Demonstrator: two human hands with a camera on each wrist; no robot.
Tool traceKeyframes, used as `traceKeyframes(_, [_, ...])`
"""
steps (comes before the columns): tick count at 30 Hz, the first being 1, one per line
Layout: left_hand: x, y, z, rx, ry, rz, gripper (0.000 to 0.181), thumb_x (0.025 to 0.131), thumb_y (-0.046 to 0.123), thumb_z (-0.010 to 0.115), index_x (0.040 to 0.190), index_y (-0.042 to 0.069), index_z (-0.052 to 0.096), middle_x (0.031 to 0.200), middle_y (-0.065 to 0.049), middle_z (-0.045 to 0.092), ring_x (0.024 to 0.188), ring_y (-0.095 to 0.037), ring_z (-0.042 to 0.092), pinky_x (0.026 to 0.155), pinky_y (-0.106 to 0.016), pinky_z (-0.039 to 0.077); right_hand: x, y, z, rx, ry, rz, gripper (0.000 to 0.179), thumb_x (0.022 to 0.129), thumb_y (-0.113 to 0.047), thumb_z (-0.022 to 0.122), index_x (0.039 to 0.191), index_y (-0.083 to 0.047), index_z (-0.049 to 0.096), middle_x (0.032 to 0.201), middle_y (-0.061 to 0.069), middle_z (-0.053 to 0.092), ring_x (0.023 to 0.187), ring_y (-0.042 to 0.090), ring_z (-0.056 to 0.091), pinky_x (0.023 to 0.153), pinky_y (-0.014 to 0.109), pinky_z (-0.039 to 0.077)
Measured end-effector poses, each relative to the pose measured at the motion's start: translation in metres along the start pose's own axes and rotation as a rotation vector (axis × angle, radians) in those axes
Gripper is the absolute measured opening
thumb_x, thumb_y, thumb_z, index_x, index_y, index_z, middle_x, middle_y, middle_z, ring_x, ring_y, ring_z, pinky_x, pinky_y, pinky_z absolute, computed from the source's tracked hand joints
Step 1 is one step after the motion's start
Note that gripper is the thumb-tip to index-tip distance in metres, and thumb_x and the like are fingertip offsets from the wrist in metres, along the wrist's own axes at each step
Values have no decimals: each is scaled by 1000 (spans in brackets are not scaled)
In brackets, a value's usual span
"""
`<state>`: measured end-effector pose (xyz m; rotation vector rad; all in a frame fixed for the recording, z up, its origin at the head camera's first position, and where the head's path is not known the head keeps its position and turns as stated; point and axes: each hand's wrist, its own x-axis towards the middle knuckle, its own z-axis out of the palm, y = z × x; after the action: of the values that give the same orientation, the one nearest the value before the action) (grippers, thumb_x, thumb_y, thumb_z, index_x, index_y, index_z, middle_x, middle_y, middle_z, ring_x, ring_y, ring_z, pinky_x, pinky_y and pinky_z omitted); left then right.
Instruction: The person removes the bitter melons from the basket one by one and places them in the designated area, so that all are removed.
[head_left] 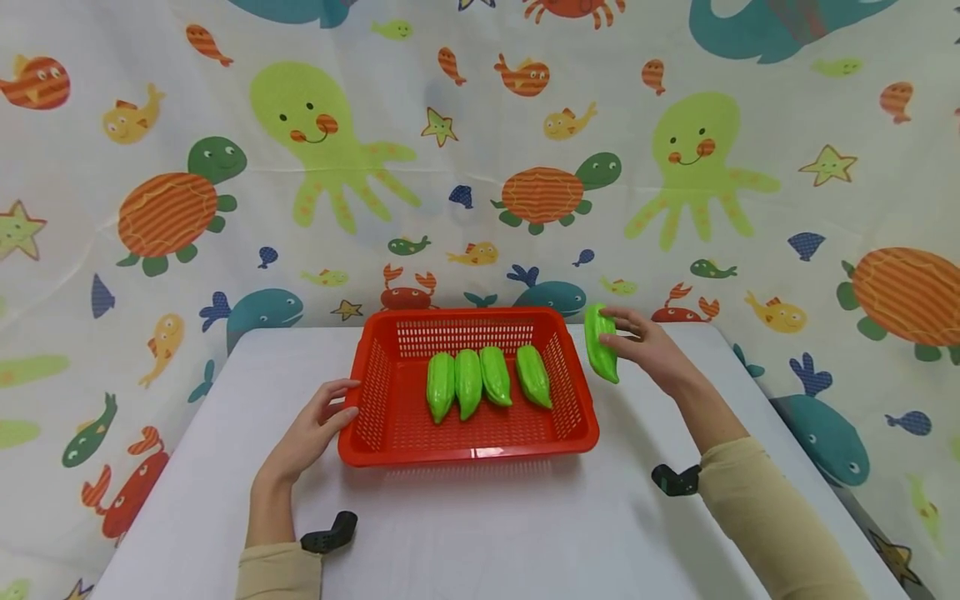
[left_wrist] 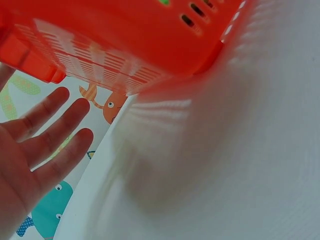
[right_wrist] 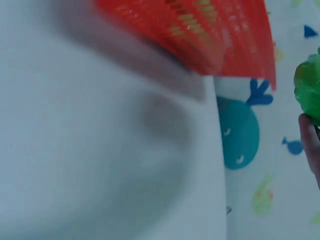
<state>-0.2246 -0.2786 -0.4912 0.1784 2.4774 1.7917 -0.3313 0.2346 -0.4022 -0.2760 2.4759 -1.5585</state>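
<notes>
My right hand [head_left: 643,343] pinches a bright green, ridged bitter melon [head_left: 601,343] between thumb and fingers, just off the basket's right side. In the right wrist view, part of that bitter melon [right_wrist: 308,89] and a finger [right_wrist: 311,142] show at the right edge. A red plastic basket [head_left: 468,456] with slotted walls stands in the middle of the table, with several similar bitter melons [head_left: 468,383] lying side by side in it. At its left rim is my left hand [head_left: 313,429], fingertips against the side. The left wrist view shows its fingers [left_wrist: 62,157] straight and spread.
The basket rests on a white table [head_left: 480,533]. Behind it hangs a cloth [head_left: 480,150] printed with sea animals. Black wrist-worn devices [head_left: 330,533] sit at both sleeve cuffs.
</notes>
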Motion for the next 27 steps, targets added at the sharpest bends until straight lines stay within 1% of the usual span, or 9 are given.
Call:
traceKeyframes(3, [0,0,0,2,1,-3,55,97,31,60,146,18,37,147,-14,38,130,-39,41,96,-55,48,0,8,-6,0,11,37,59,95,-30,64,147,-14,39,149,21,35,130,41,40,94,39,46])
traceKeyframes(5, [0,0,1,1,2,-5,56,97,32,61,146,18,37,147,-14,37,131,-39,41,96,-54,48,-4,6,-8,-4,6,59,59,96,-27,63,148,-12,38,151,24,31,133,44,36,97,42,44])
traceKeyframes(7, [-1,-1,1,3,3,-6,56,97,33,61,146,19,37,147,-14,37,131,-39,41,96,-53,48,-6,8,-9,-9,2,82,60,96,-25,62,148,-10,37,153,25,27,136,46,31,101,50,42])
traceKeyframes(9, [-1,0,0,4,3,-9,56,97,33,61,146,18,37,147,-14,37,131,-40,41,96,-53,49,-4,17,-11,-17,0,85,61,96,-27,63,149,-10,36,155,25,25,137,46,28,104,56,39])
traceKeyframes(12, [0,0,0,7,2,-9,56,97,32,60,146,18,37,148,-15,37,132,-40,39,95,-54,49,6,43,-16,-24,7,91,64,95,-33,65,149,-14,36,156,22,24,139,45,24,105,61,35])
traceKeyframes(14, [0,0,1,7,1,-9,56,97,32,60,146,18,36,148,-15,37,132,-41,38,95,-54,49,10,57,-19,-39,9,93,66,93,-37,65,149,-16,36,156,21,25,140,44,24,106,61,35])
traceKeyframes(18, [1,-1,1,8,-2,-1,55,98,32,59,146,17,36,148,-16,36,132,-41,38,95,-55,48,16,74,-21,-68,2,125,69,92,-41,66,149,-17,36,156,21,26,140,44,24,107,63,32])
traceKeyframes(23, [2,-2,1,16,-5,-1,55,98,33,59,145,17,36,148,-15,37,132,-41,38,95,-54,49,21,87,-18,-87,-9,162,68,91,-40,67,148,-17,38,154,21,28,139,44,26,108,62,31])
traceKeyframes(27, [2,-3,1,18,2,-7,55,98,33,59,145,17,36,148,-15,36,132,-41,38,96,-55,48,26,95,-12,-84,-16,198,64,92,-38,67,147,-18,40,152,21,31,138,42,28,108,60,32])
